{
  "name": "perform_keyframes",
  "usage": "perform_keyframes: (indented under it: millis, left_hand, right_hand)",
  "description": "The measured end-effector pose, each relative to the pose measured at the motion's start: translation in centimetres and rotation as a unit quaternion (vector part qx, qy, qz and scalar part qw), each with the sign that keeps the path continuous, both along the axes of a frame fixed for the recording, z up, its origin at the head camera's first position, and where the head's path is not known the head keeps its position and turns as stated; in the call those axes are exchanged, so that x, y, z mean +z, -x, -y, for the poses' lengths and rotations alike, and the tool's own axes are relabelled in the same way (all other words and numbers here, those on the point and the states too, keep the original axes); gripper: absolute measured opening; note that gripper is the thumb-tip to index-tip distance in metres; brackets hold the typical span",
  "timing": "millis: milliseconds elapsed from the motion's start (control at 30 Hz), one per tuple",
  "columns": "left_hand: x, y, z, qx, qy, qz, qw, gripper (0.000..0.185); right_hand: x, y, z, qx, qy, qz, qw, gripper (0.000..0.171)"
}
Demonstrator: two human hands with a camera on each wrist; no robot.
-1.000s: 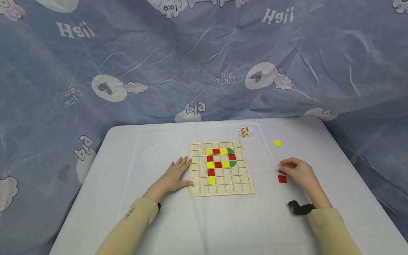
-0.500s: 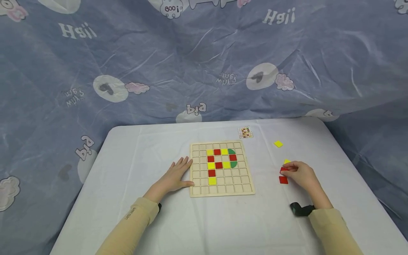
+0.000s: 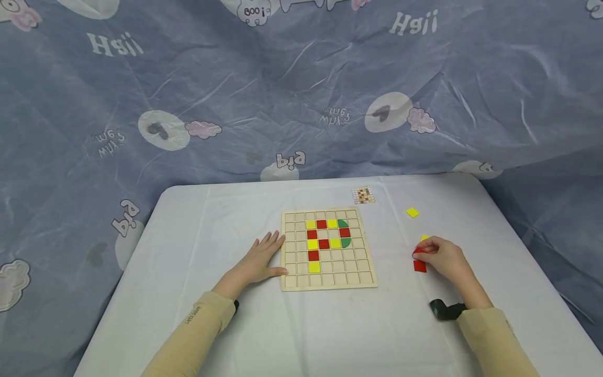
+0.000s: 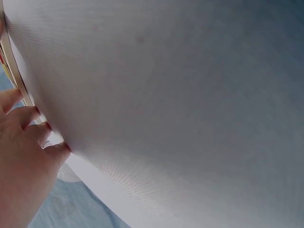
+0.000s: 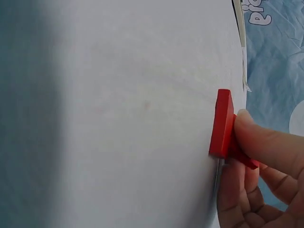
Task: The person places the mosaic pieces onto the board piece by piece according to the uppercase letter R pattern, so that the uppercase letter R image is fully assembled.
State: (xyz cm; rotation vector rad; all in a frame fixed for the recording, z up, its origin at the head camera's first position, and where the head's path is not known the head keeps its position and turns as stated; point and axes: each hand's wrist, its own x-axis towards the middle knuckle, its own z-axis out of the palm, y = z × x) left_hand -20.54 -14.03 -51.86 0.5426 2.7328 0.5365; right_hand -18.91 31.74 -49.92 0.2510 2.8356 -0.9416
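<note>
A wooden grid board lies on the table with red and yellow square tiles and green quarter-round pieces set in its cells. My left hand rests spread at the board's left edge, fingertips and thumb touching it; the left wrist view shows the same fingers along the edge. To the right of the board, my right hand pinches a red square tile between thumb and fingers. Another red tile lies just in front of it. Partly behind the fingers is a yellow tile.
A second yellow tile lies farther back on the right. Behind the board sits a small printed pattern card. White cloth covers the table, and a blue printed curtain hangs behind it.
My right hand has drawn slightly back from the yellow tile, uncovering part of it, and now pinches the red tile. The left hand stays on the board's edge.
</note>
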Motion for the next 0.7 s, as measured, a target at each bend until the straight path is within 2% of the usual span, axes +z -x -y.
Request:
perform_keyframes:
  millis: [200,333,500,700]
  left_hand:
    - [0.0,0.0,-0.1,0.002,0.002,-0.001,1.0,0.097]
    - [-0.1,0.1,0.0,0.004,0.004,0.0,1.0,0.098]
    - [-0.1,0.1,-0.1,0.004,0.003,-0.005,1.0,0.098]
    - [0.1,0.0,-0.2,0.006,0.0,-0.004,1.0,0.097]
  right_hand:
    - [0.4,-0.2,1.1,0.009,0.025,-0.033,0.999,0.033]
    - [1.1,-0.1,2.9,0.016,0.052,-0.045,0.998,0.031]
    - [1.5,0.0,6.5,0.033,0.109,-0.042,0.993,0.03]
    - [1.0,-0.6,11.7,0.086,0.161,-0.03,0.983,0.024]
